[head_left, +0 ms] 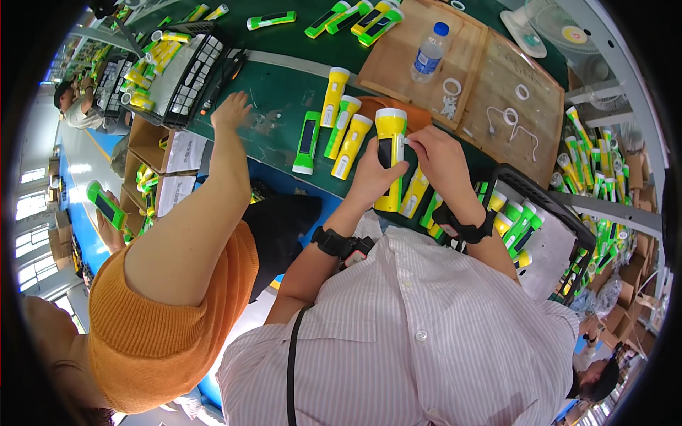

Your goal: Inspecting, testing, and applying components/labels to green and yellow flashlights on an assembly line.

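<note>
A yellow flashlight [391,126] with a white head stands upright before me, a dark panel on its face. My left hand [371,174] is closed around its lower body. At the flashlight's right side, my right hand [442,162] pinches something small and whitish against it, too small to make out. Left of my hands, yellow flashlights [352,147] and a green flashlight [307,143] with a dark panel lie on the green table [273,106]. Another yellow flashlight [414,193] lies just below my right hand, partly hidden.
A co-worker's arm [231,153] reaches over the table from the left. Beyond my hands is a wooden board [490,92] with a water bottle [428,53] and a white cable [510,117]. Black crates [586,238] of flashlights stand right and far left; a fan [561,28] stands far right.
</note>
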Available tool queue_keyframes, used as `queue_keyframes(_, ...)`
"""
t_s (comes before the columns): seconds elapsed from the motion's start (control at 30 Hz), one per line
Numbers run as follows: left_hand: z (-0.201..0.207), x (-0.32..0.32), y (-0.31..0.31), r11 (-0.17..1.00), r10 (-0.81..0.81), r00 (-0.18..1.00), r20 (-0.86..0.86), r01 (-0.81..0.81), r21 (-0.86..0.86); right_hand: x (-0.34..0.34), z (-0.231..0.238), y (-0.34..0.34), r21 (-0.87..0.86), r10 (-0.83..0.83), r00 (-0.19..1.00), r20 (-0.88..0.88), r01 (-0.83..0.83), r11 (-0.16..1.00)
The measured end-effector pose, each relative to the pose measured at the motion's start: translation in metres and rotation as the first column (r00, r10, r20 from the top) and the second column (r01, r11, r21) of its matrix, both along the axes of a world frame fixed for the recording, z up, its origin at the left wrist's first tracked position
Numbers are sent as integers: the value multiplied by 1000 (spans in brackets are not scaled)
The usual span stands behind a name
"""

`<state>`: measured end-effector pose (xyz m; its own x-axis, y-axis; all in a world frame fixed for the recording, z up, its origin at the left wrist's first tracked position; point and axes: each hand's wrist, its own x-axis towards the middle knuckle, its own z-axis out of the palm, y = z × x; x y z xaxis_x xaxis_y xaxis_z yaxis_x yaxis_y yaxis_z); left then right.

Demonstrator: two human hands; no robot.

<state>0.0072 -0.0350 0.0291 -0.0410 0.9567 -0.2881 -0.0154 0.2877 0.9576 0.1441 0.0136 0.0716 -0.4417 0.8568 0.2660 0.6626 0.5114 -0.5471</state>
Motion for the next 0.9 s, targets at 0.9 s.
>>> queue_keyframes(0.9, 21, -20, 14, 979, 173, 484, 857, 7, -202, -9, 3, -59, -214, 75, 911, -406, -175, 961)
